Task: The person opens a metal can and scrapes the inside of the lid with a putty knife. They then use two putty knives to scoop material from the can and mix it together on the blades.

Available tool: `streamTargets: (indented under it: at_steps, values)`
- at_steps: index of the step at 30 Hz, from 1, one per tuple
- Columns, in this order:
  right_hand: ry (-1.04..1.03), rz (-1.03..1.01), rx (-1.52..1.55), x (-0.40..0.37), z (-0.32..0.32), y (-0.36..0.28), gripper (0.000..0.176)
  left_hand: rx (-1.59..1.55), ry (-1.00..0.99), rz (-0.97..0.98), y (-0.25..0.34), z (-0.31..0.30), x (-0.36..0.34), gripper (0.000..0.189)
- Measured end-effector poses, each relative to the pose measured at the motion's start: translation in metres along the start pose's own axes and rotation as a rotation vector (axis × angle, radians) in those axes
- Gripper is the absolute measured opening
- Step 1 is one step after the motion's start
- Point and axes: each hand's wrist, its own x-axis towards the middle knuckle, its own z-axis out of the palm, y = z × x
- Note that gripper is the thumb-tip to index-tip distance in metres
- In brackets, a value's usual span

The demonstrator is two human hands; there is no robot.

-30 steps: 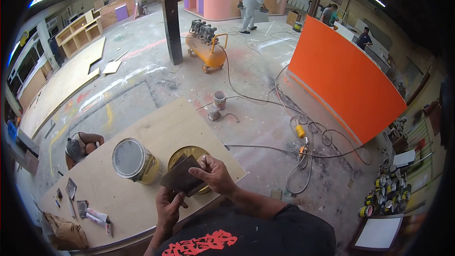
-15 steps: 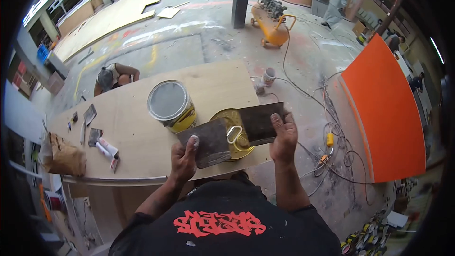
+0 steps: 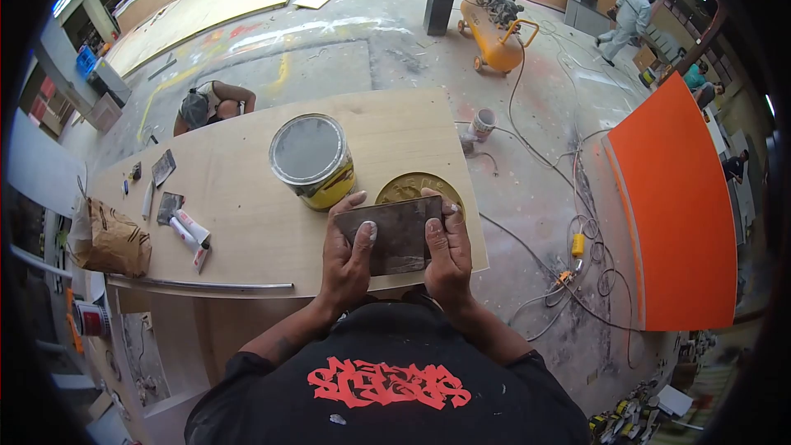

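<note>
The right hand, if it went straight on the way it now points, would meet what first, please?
Beyond the dark plate it already holds, the right hand would probably meet the round gold lid, though their height difference is unclear from this view.

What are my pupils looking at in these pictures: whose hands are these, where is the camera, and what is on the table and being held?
There is no machine doing the work: a person uses two bare hands. Every picture comes from one camera on that person's head, looking forward and down.

The left hand and right hand together hold a dark rectangular plate; whether a second lies behind it is hard to tell.

On the wooden tabletop stands a yellow can. A round gold-coloured can top shows beyond the plate. To the left are white tubes and a brown paper bag.
</note>
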Motion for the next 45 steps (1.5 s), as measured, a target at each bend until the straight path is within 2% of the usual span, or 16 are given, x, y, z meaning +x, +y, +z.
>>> streamTargets:
  at_steps: [4, 7, 17, 19, 23, 26, 29, 30, 33, 34, 36, 37, 39, 41, 43, 45]
  values:
    - [0.009, -0.146, -0.342, -0.003, 0.005, 0.008, 0.048, -0.028, 0.002, -0.025, 0.002, -0.001, -0.003, 0.039]
    - [-0.006, -0.141, -0.220, -0.004, 0.009, 0.013, 0.051, -0.030, 0.020, -0.024, 0.003, -0.001, -0.005, 0.038]
    - [-0.040, -0.121, -0.310, -0.005, 0.012, 0.015, 0.043, -0.014, 0.093, 0.017, 0.001, 0.001, -0.003, 0.034]
    - [-0.028, -0.138, -0.389, -0.004, 0.014, 0.009, 0.043, -0.081, 0.071, -0.047, 0.003, 0.003, -0.005, 0.034]
    - [0.033, -0.100, -0.205, -0.003, 0.016, 0.020, 0.043, 0.019, 0.012, -0.014, -0.005, -0.005, -0.002, 0.039]
    - [0.104, -0.118, -0.231, -0.003, 0.019, 0.011, 0.041, -0.157, -0.053, -0.128, -0.010, -0.003, -0.004, 0.038]
    - [0.191, -0.126, -0.155, -0.002, 0.020, 0.013, 0.037, 0.141, -0.130, -0.306, -0.018, -0.016, -0.012, 0.034]
    - [0.205, -0.138, -0.183, 0.000, 0.016, 0.017, 0.036, 0.064, -0.090, -0.281, -0.009, -0.013, -0.013, 0.033]
    - [0.226, -0.113, -0.102, 0.002, 0.016, 0.018, 0.038, 0.265, -0.158, -0.347, 0.000, -0.023, -0.010, 0.035]
    - [0.235, -0.095, -0.049, 0.002, 0.016, 0.017, 0.038, 0.287, -0.131, -0.299, 0.000, -0.027, -0.010, 0.036]
    - [0.054, -0.565, -0.771, 0.004, -0.005, 0.042, 0.040, 0.312, -0.136, -0.198, -0.008, -0.024, -0.009, 0.038]
    - [-0.008, -0.771, -1.176, 0.005, -0.024, 0.048, 0.041, 0.286, -0.118, -0.227, -0.015, -0.025, -0.013, 0.038]
    - [-0.039, -0.704, -1.165, -0.001, -0.021, 0.051, 0.042, 0.251, -0.129, -0.295, -0.005, -0.026, -0.009, 0.035]
    - [-0.070, -0.470, -0.902, 0.000, -0.012, 0.047, 0.046, 0.285, -0.132, -0.242, -0.005, -0.025, -0.009, 0.029]
    - [0.023, 0.059, -0.093, 0.000, 0.008, 0.018, 0.049, 0.207, -0.183, -0.220, -0.017, -0.025, -0.012, 0.027]
    - [0.002, 0.027, -0.085, 0.000, 0.001, 0.023, 0.048, 0.121, -0.207, -0.217, -0.022, -0.023, -0.013, 0.027]
